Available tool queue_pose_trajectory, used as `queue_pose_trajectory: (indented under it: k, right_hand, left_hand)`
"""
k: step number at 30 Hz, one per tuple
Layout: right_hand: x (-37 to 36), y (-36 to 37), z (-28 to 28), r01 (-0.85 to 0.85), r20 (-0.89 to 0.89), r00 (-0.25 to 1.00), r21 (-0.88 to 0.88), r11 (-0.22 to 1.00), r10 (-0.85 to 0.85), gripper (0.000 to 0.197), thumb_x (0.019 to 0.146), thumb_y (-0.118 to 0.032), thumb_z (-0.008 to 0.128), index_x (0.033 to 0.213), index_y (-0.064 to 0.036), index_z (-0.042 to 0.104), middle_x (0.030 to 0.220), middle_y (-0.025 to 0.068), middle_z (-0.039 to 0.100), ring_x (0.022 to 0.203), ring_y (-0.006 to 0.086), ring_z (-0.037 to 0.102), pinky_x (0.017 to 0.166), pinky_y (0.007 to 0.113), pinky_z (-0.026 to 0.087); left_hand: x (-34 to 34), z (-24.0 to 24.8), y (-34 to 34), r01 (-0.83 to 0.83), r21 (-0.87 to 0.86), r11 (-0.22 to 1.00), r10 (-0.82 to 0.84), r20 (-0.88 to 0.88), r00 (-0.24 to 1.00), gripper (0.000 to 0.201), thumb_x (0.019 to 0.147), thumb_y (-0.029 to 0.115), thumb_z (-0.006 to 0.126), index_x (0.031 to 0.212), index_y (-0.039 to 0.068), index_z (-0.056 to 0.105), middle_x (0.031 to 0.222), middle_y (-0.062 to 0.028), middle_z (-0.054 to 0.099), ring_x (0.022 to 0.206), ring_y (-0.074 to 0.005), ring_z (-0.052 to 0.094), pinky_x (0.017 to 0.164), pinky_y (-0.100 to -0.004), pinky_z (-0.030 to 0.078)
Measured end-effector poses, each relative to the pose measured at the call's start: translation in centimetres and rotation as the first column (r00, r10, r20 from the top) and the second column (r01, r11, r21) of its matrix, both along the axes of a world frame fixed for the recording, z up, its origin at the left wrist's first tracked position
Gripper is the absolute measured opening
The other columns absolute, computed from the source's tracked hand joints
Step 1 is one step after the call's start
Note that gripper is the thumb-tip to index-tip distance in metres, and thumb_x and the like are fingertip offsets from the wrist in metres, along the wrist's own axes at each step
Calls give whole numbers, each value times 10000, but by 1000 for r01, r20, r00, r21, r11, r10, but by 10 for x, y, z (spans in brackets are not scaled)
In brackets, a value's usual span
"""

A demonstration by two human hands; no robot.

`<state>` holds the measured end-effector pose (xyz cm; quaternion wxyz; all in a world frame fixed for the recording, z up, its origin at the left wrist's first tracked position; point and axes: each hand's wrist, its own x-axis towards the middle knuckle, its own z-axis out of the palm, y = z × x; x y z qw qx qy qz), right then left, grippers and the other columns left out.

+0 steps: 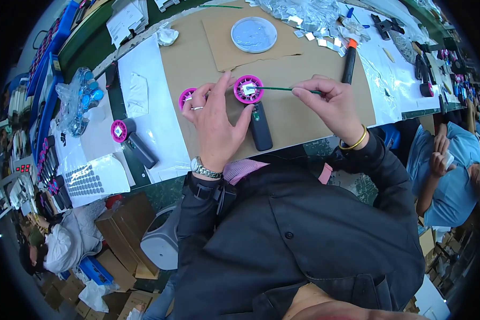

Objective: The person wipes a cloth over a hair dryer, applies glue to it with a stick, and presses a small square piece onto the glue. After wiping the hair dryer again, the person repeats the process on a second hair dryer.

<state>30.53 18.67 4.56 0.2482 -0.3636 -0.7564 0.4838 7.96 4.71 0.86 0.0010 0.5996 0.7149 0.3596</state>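
A small handheld fan with a pink round head (236, 89) and dark grey handle (261, 128) lies on the brown board in front of me. A white square piece (248, 89) sits at the centre of its head. My right hand (328, 101) pinches a thin green stick (277, 88), whose far end reaches the white square. My left hand (216, 125) is spread beside the fan, its thumb at the top of the handle. Under its fingers shows a second pink fan head (184, 96), partly hidden; whether the fingers grip it is unclear.
A round dish of pale paste (254, 34) stands on cardboard at the back. Small white squares (325, 42) and clear plastic lie right of it, near an orange-tipped black tool (350, 61). Another pink-headed fan (134, 143) lies left. A co-worker (453, 165) sits at the right.
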Motion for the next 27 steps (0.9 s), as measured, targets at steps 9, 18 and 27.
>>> queue_pose_trajectory:
  k: [9,18,27]
  right_hand:
    - [-4,3,-9,-172,-14,966,708,685,257,272,802,36,845,1068,-6,810,748,33,536,653,155,532,584,350,415]
    - [5,4,-7,-365,280,896,907,211,346,420,643,17,847,1060,26,802,791,23,478,678,168,534,567,337,395]
    - [8,4,-18,-314,227,902,929,197,368,353,671,7,849,1021,23,805,756,21,457,653,161,523,543,333,378]
  left_hand:
    - [-1,0,2,-5,1,1000,5,1,1000,837,823,234,884,1558,91,509,1348,9,723,1281,-258,539,1113,-497,222]
    - [-1,0,3,-9,-7,1000,9,10,1000,817,830,245,885,1546,89,524,1330,14,743,1281,-255,532,1120,-503,214]
    - [-1,-2,5,-3,-5,1000,3,22,1000,815,834,261,887,1545,91,526,1324,16,748,1285,-254,530,1126,-509,207]
